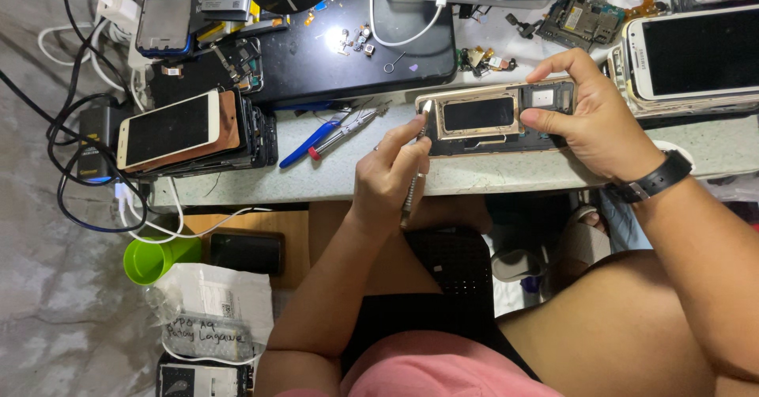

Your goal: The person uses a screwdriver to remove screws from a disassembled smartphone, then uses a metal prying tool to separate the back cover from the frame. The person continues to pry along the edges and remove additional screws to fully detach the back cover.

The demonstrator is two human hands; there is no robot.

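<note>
left hand (389,177) grips a thin screwdriver (416,160) at the opened phone frame (494,118), which the right hand (594,118) clasps

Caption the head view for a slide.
Left hand sets a screwdriver to an opened phone held by right hand.

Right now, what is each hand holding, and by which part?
Left hand grips a screwdriver along its shaft, tip at the opened phone. Right hand pinches that phone's right end.
</note>
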